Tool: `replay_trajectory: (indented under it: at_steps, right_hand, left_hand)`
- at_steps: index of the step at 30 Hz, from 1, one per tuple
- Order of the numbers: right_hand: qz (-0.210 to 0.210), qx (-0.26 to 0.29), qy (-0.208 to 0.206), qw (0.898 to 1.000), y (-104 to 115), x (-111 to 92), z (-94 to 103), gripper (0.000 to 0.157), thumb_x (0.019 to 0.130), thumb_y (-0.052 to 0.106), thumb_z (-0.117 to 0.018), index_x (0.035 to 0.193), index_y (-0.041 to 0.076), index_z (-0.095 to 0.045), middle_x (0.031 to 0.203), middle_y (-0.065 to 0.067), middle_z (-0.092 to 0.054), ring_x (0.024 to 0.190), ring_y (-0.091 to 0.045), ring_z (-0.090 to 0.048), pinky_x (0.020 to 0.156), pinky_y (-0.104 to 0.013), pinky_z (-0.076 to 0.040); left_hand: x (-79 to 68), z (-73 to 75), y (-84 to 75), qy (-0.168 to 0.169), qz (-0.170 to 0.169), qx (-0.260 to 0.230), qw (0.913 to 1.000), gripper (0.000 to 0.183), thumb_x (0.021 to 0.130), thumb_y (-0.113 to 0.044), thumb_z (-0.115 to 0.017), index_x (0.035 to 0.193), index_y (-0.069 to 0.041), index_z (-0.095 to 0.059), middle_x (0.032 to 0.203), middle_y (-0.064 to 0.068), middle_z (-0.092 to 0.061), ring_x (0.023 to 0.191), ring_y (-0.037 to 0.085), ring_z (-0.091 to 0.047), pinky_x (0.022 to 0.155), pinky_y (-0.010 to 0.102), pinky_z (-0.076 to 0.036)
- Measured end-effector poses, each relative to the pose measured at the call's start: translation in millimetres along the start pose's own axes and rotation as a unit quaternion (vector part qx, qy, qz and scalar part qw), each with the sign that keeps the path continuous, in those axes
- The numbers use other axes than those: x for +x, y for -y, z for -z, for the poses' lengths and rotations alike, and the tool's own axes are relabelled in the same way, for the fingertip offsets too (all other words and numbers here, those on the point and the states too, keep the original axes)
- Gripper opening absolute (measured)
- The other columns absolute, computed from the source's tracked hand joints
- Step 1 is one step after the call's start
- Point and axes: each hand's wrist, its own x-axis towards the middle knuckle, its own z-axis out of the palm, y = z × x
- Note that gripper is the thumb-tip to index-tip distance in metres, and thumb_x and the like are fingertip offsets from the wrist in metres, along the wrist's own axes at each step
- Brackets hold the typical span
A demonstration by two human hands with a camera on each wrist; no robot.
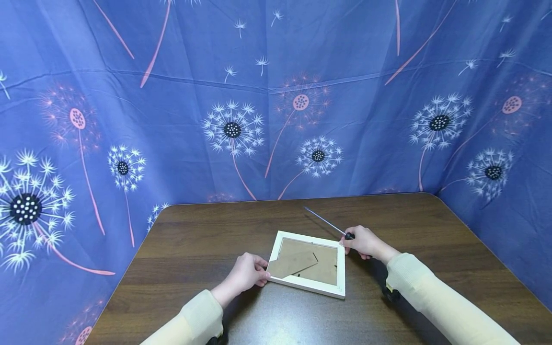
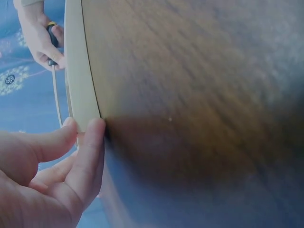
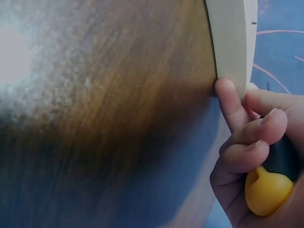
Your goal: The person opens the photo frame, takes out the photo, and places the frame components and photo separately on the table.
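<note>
Passage over the tabletop [image 1: 289, 316] in front of the picture frame [image 1: 302, 256], screwdriver shaft [image 1: 325, 222] in the way behind

White picture frame [image 1: 310, 286], brown backing [image 1: 325, 272] up, sits between tabletop [image 1: 185, 249] left and right edges. Screwdriver [image 1: 327, 223]: black-yellow handle [image 3: 268, 194], slim shaft angled leftward toward far edge.

Tabletop [image 1: 194, 239]: dark brown wood, grain running roughly side to side as I faced it. Far corners rounded; a thin pale line followed the far edge. The near edge lay outside my view. I noted a whitish glare on the surface just my side of the middle, and dark shadows to left and right. On it, about mid-width, I had one white frame [image 1: 341, 268], back uppermost, slightly askew to the far edge. Full contact underneath: could not tell.
</note>
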Motion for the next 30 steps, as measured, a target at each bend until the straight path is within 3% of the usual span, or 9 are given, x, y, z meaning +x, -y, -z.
replay_trajectory:
  at_steps: [8, 30]
  right_hand:
    - [0.015, 0.009, -0.005, 1.000, 2, -6, 0.6, 0.010, 0.091, 0.016, -0.061, 0.088, 0.007, -0.062, 0.064, -0.002, -0.065, 0.031, -0.006, -0.037, 0.029, -0.020, -0.034]
    - [0.002, 0.015, -0.004, 1.000, 1, -19, -2.5, 0.011, 0.090, 0.017, -0.062, 0.087, 0.007, -0.061, 0.064, -0.001, -0.066, 0.030, -0.005, -0.037, 0.029, -0.020, -0.033]
  left_hand:
    - [5.9, 2.3, 2.1, -0.005, -0.006, 0.013, 0.9999, 0.019, 0.079, 0.008, -0.069, 0.096, 0.015, -0.063, 0.069, 0.014, -0.067, 0.057, 0.027, -0.068, 0.051, 0.030, -0.058]
    - [17.5, 6.9, 2.9, -0.013, -0.005, 0.031, 0.9994, 0.016, 0.079, 0.008, -0.068, 0.094, 0.013, -0.066, 0.070, 0.014, -0.068, 0.058, 0.025, -0.068, 0.051, 0.029, -0.059]
